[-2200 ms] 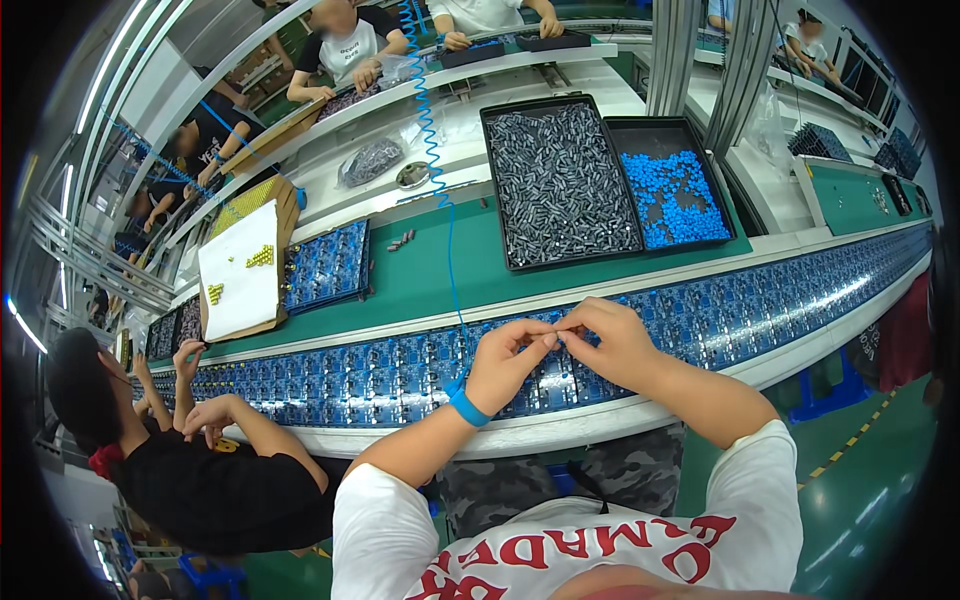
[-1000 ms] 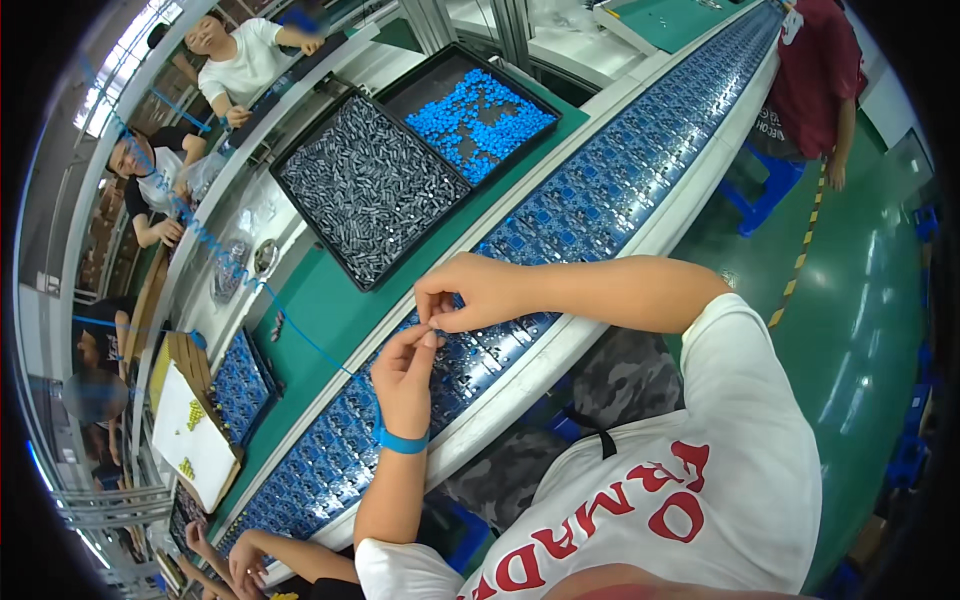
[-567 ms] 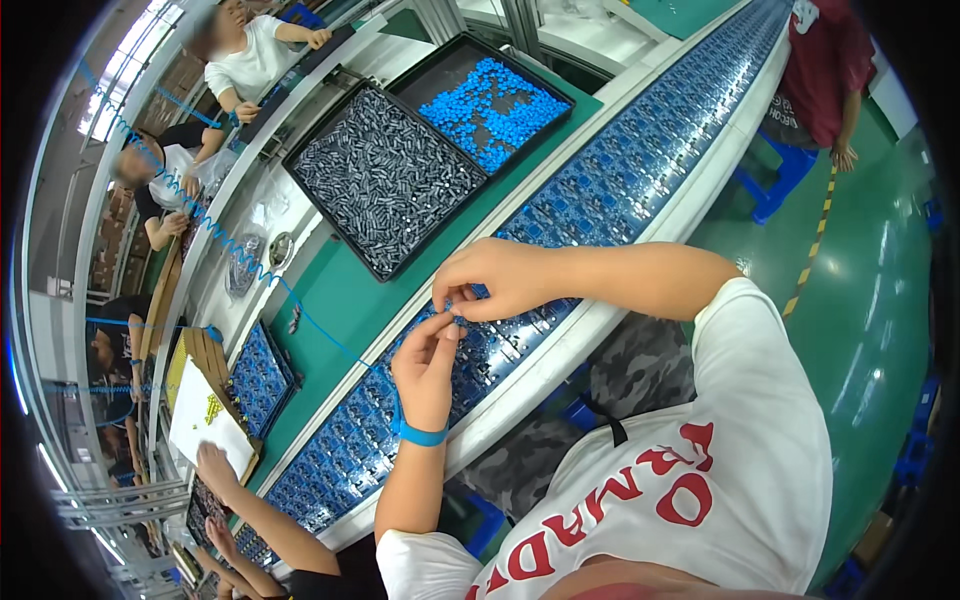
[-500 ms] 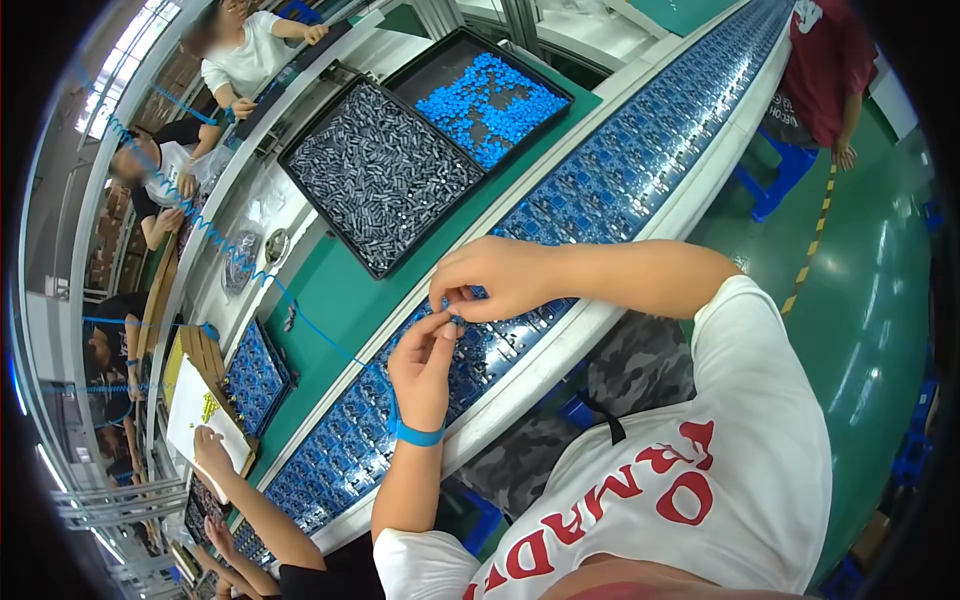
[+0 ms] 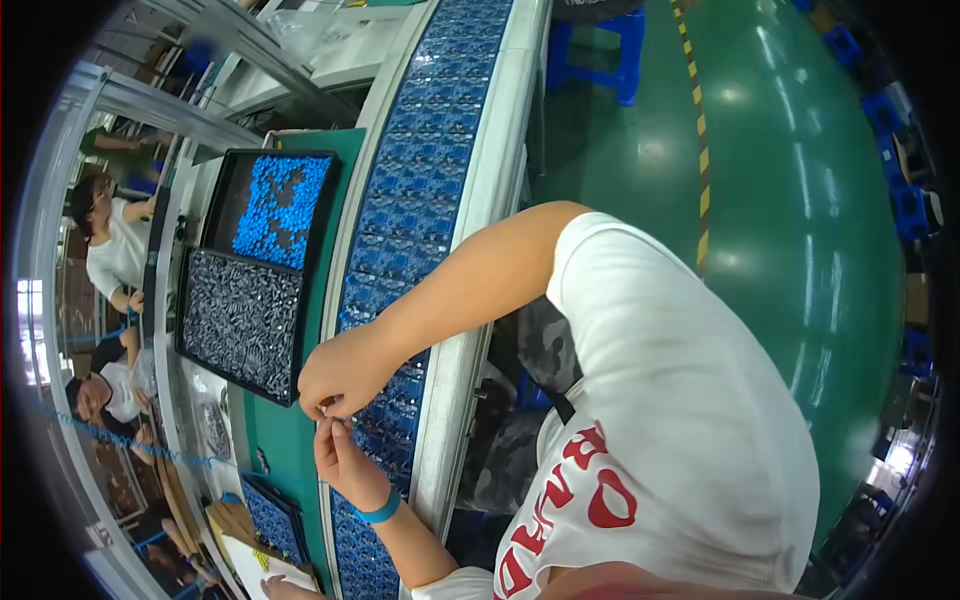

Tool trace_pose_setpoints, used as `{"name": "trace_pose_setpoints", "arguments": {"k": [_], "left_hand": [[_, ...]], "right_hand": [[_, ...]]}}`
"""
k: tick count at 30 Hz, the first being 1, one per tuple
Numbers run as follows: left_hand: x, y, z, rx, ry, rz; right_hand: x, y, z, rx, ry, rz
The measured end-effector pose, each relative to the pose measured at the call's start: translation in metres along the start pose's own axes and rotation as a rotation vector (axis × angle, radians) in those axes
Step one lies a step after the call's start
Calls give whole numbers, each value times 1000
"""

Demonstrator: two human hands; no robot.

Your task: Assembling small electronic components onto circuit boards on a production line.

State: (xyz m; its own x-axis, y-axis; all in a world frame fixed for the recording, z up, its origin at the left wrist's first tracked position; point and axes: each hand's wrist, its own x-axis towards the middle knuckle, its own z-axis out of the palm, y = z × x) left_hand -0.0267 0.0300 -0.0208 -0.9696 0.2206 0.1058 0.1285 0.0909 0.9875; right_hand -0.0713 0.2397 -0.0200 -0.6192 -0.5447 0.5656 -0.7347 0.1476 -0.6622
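My right hand [image 5: 350,371] is curled over the left edge of the board line, close to the dark tray's near corner. Its thumb and fingertips meet those of my left hand [image 5: 350,466]. Both hands are closed in a pinch, and any small thing between the fingertips is too small to make out. A blue wristband [image 5: 381,508] circles my left wrist. Beneath the hands runs a long row of blue circuit boards [image 5: 418,150]. Just left of my right hand, a black tray holds many small dark cylindrical parts [image 5: 240,320].
Beyond that lies a second black tray section with small blue parts [image 5: 275,205]. Stacked blue boards [image 5: 274,520] stand at lower left, beside a white sheet [image 5: 262,572] and another person's hand [image 5: 285,588]. Other people sit across the bench. A blue stool [image 5: 600,60] stands right of the line.
The view has turned, so the trays and board line now stand more upright and further left. My hands remain pinched together at the line's edge, now closer to the tray corner.
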Motion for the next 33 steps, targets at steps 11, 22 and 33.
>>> {"name": "trace_pose_setpoints", "arguments": {"k": [11,22,33], "left_hand": [[1,9,-2,-27,52,-70],[-2,4,7,-7,-68,-95],[1,6,8,-43,-77,-101]], "right_hand": [[13,-16,-9,-92,139,49],[6,-23,-3,-91,52,137],[8,-26,-10,-93,62,162]]}}
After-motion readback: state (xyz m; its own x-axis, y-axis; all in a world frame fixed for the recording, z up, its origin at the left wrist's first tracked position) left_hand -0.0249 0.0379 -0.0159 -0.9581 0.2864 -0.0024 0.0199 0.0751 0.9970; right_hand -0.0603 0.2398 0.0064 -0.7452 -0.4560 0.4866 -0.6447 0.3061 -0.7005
